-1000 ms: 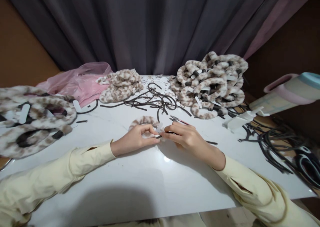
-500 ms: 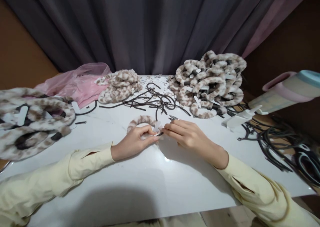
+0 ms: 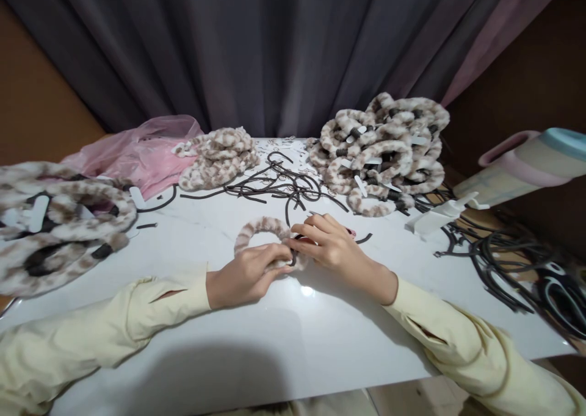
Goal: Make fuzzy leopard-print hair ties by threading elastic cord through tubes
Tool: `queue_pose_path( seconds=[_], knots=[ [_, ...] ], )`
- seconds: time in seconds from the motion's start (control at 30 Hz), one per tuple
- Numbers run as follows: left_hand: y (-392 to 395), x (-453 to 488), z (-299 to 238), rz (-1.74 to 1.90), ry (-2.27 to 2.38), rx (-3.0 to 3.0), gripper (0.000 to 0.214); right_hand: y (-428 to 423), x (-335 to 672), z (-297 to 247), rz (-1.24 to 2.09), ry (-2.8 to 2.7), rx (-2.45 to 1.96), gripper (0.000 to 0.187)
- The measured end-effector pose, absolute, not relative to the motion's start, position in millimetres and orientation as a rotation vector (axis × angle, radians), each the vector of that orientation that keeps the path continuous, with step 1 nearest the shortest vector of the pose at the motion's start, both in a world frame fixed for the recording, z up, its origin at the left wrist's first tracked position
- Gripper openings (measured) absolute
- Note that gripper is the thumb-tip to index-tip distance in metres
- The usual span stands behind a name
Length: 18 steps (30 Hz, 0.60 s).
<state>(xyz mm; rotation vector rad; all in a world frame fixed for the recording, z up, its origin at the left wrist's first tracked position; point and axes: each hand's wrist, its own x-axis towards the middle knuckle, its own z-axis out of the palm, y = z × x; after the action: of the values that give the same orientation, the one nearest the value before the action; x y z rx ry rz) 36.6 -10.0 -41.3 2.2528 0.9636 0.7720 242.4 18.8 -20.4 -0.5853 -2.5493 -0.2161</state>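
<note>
A furry beige-and-brown headband (image 3: 256, 228) arches on the white table (image 3: 284, 337) just beyond my hands. My left hand (image 3: 249, 272) is closed around one end of it, fingers curled and pressed together. My right hand (image 3: 327, 245) pinches the same end from the right, fingertips meeting the left hand's at a dark tip. A small pair of snips with a pink handle (image 3: 350, 232) pokes out from under my right hand. Both arms wear cream sleeves.
A tall heap of furry headbands (image 3: 384, 147) stands at the back right, a smaller heap (image 3: 220, 154) at the back middle, more (image 3: 59, 221) at the left. Loose dark bands (image 3: 279, 187) lie behind my hands, a pink bag (image 3: 137, 150) at back left, black bands (image 3: 513, 251) at the right.
My hands have drawn slightly nearer to me and closed tighter on the headband's end. The white tab seen between the fingers earlier is hidden now.
</note>
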Motion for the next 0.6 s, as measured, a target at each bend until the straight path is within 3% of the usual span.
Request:
queue_pose_path(
  seconds=[0.2,0.33,0.47,0.6],
  knots=[
    [-9,39,-38,0.802,0.913,2.171,0.015,23,241,-33,0.077,-2.471,-0.616,0.027],
    [-3,44,-23,0.833,1.090,1.750,0.016,17,242,-31,0.002,-2.251,-0.693,0.040],
    [4,48,-2,0.762,1.083,1.201,0.023,3,240,-20,-0.009,-2.239,-0.681,0.029],
    [9,48,7,0.755,1.018,0.930,0.018,-4,236,-16,0.041,-2.277,-0.736,0.032]
  ],
)
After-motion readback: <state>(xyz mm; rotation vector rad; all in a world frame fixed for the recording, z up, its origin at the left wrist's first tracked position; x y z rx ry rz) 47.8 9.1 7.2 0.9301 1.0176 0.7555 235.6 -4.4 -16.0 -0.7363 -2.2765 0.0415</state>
